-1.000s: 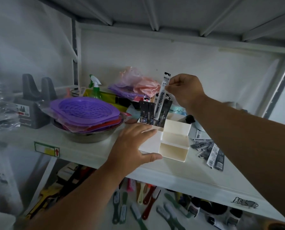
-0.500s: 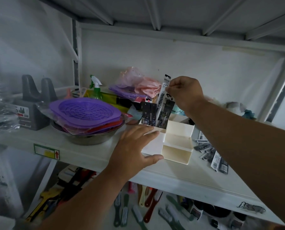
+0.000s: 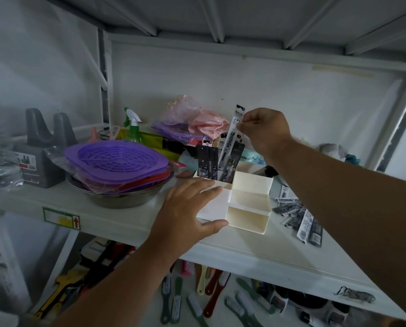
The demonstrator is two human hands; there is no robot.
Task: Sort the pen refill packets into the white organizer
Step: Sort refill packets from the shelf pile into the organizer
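While the white organizer (image 3: 246, 204) on the shelf (image 3: 131, 223) stays braced by the flat left hand (image 3: 187, 208), a refill packet (image 3: 230, 138), pinched in the right hand (image 3: 265, 131) fingers, has been lowered slightly into the rear compartment; loose packets (image 3: 298, 215) remain unsorted alongside.

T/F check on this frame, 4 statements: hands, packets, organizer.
1. The right hand pinches a white refill packet by its top. True.
2. The left hand grips a packet. False: it rests flat against the white organizer, holding nothing.
3. Loose packets lie on the shelf right of the organizer. True.
4. The organizer's front compartments are full of packets. False: packets stand only in a rear compartment; the front ones look empty.
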